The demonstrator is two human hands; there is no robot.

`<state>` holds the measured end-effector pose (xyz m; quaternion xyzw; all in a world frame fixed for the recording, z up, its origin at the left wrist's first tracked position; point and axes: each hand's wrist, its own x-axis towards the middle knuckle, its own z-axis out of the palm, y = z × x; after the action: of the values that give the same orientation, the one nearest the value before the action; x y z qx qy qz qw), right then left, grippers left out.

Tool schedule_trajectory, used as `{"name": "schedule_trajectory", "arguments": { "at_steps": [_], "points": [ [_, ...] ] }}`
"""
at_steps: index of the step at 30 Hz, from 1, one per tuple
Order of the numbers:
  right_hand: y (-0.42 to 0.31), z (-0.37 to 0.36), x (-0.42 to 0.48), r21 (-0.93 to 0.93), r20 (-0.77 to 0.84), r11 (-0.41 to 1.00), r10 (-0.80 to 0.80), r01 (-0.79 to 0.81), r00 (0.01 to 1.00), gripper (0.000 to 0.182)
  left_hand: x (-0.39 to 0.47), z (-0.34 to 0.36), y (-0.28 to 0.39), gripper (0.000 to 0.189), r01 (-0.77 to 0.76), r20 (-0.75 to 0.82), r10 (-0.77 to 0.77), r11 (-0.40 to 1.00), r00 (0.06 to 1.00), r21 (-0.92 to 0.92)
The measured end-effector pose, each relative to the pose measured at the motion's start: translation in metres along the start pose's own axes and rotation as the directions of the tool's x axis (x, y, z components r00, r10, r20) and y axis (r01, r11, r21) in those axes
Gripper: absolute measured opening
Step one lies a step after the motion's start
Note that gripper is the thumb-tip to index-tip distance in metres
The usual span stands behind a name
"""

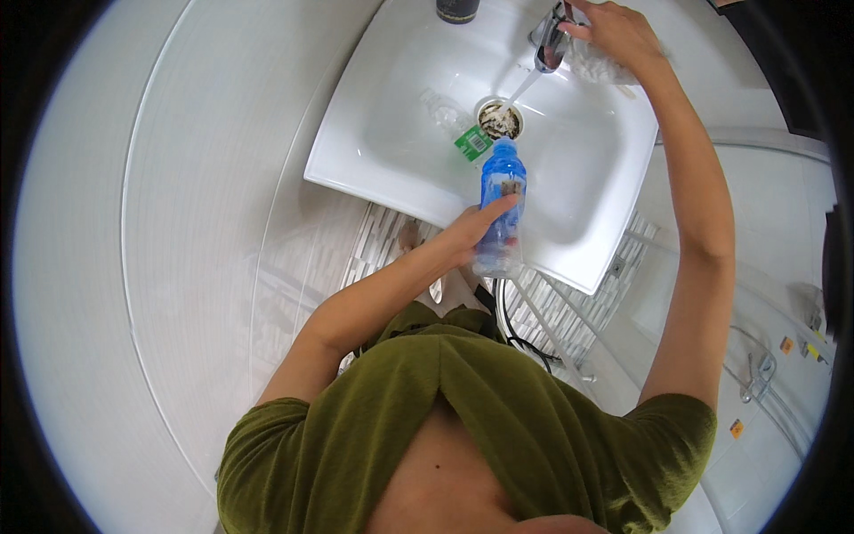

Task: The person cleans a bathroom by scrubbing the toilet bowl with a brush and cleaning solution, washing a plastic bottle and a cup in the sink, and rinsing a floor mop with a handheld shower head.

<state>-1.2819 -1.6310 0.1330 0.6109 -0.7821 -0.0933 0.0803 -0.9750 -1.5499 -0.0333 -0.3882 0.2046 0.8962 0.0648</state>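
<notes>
My left hand (pixel 472 229) grips a clear plastic bottle with a blue label (pixel 503 165) over the front of the white washbasin (pixel 387 190). The bottle's neck points toward the drain (pixel 499 120). At the back of the basin, my right hand (pixel 619 35) is at the lever of the chrome faucet (pixel 548 59), thumb and fingers around it. A stream of water (pixel 524 88) runs from the spout into the drain, which looks dark and stained. Left of the drain lies a clear plastic bottle with a green label (pixel 472 143), on its side in the basin.
A dark container (pixel 458 9) stands on the basin's back left rim. Clear crumpled plastic (pixel 592 63) lies beside the faucet under my right forearm. Dark hoses (pixel 510 327) run below the basin. To the right are glass panels and a shower fitting (pixel 759 377).
</notes>
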Motion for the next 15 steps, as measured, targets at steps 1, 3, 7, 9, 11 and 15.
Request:
{"name": "schedule_trajectory", "arguments": {
  "at_steps": [1, 3, 7, 9, 11, 15],
  "points": [
    [0.006, 0.015, -0.007, 0.06, -0.056, 0.998, 0.025, -0.022, 0.998, 0.052, 0.001, -0.001, 0.0, 0.053, 0.019, 0.019, -0.018, 1.0, 1.0, -0.024],
    [0.015, 0.04, -0.025, 0.202, -0.075, 0.973, 0.129, -0.112, 0.989, 0.064, 0.005, -0.001, 0.0, 0.06, 0.054, 0.057, -0.05, 0.996, 0.997, -0.072],
    [0.022, 0.084, -0.079, 0.44, 0.055, 0.823, 0.376, -0.361, 0.925, 0.059, 0.009, 0.007, 0.003, 0.062, 0.107, 0.019, -0.105, 0.988, 0.994, -0.114],
    [0.013, 0.098, -0.103, 0.531, 0.18, 0.708, 0.443, -0.466, 0.878, 0.064, 0.006, 0.01, 0.01, 0.058, 0.157, -0.016, -0.16, 0.982, 0.987, -0.106],
    [0.012, 0.12, -0.125, 0.546, 0.228, 0.646, 0.499, -0.534, 0.836, 0.063, 0.006, 0.012, 0.013, 0.061, 0.152, -0.016, -0.155, 0.983, 0.988, -0.1],
    [0.003, 0.137, -0.146, 0.619, 0.323, 0.509, 0.529, -0.598, 0.785, 0.059, 0.013, 0.006, 0.011, 0.065, 0.174, -0.015, -0.178, 0.977, 0.984, -0.124]
  ]
}}
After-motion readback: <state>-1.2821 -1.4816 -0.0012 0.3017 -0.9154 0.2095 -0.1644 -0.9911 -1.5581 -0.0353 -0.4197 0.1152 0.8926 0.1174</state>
